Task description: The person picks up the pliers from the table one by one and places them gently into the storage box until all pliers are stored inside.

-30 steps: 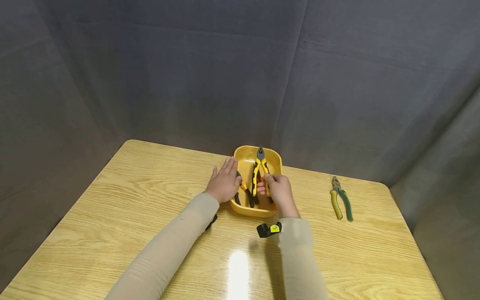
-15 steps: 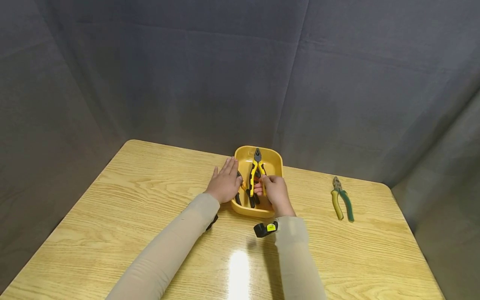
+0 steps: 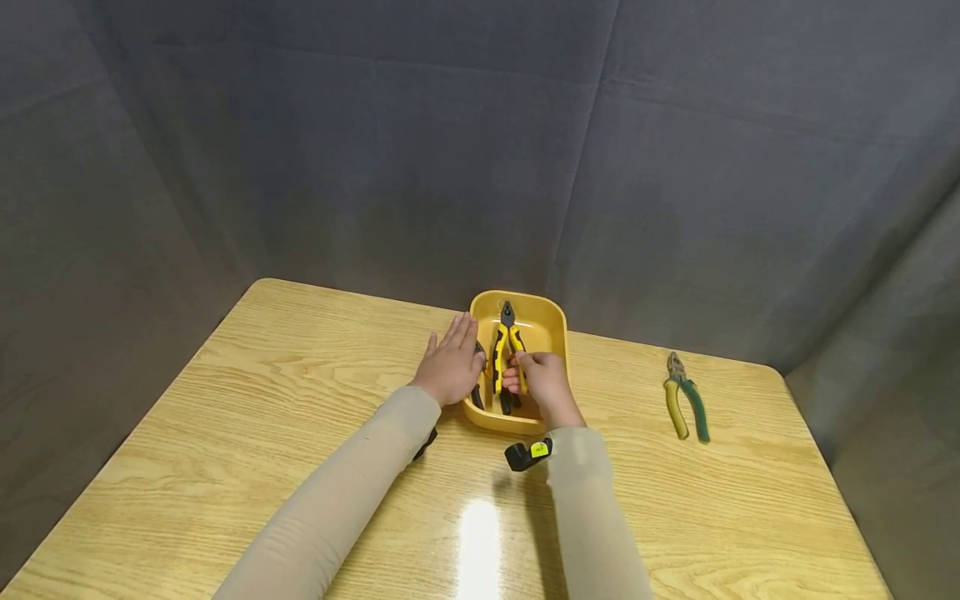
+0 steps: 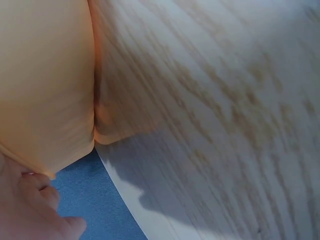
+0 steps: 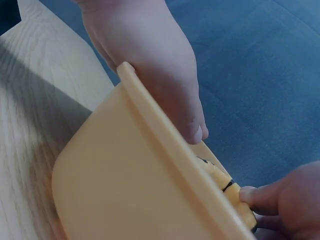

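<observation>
A yellow plastic bin [image 3: 557, 321] stands at the table's back edge. My right hand [image 3: 549, 387] pinches the right handle of black-and-yellow pliers [image 3: 498, 354], which are inside the bin's outline with their dark nose pointing away from me. In the right wrist view, the thumb and fingers [image 5: 300, 200] close on the padded handle [image 5: 217, 175] beyond the bin's near wall [image 5: 110, 175]. My left hand [image 3: 448, 367] rests on the bin's left rim, fingers straight. Below the pliers lie other black-handled tools [image 3: 477, 396], partly hidden by my hands.
Pliers with one yellow and one green handle [image 3: 684, 400] lie on the wooden table [image 3: 337, 358] to the right of the bin. A dark grey curtain [image 3: 450, 167] hangs close behind the table and along both sides.
My right hand has moved left with the black-and-yellow pliers, and their nose has come slightly nearer to me. The left hand has stayed at the bin's left rim.
</observation>
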### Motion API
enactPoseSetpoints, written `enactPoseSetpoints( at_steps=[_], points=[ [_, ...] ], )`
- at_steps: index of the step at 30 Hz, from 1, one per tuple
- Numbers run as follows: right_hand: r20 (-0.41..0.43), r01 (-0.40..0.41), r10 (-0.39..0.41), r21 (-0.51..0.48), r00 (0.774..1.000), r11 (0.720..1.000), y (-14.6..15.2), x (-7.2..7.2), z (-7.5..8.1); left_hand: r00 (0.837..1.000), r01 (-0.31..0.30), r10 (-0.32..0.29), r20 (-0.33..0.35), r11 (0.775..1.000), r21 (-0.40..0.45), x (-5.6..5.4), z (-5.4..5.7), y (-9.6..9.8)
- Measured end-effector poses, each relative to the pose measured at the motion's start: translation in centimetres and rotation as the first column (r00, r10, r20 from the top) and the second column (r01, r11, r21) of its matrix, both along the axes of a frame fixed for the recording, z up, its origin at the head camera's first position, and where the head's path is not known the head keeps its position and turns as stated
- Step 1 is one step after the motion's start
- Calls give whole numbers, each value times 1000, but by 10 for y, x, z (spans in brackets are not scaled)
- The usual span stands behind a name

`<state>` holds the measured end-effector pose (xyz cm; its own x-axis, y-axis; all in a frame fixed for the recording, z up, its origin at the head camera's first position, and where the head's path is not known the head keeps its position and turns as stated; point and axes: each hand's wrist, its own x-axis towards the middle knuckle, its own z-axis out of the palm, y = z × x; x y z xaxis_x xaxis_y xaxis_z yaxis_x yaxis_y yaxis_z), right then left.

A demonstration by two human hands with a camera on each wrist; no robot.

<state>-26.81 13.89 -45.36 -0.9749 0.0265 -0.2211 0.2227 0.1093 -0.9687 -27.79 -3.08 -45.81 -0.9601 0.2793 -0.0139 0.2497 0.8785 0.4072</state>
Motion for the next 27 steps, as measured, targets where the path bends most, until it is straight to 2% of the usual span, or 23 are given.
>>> enactPoseSetpoints(
  at_steps=[9,16,27],
  points=[
    [35,-22,22,-7,999,1000,1,-6,-1,1000,6,-6,-3,1000,7,-5,-7,1],
    [70,-16,17,-15,997,1000,-2,-9,-2,1000,0,0,9,1000,6,-3,-3,0],
    [100,-23,20,25,995,999,-3,-10,-2,1000,0,0,6,1000,-5,1,2,-1]
  ],
)
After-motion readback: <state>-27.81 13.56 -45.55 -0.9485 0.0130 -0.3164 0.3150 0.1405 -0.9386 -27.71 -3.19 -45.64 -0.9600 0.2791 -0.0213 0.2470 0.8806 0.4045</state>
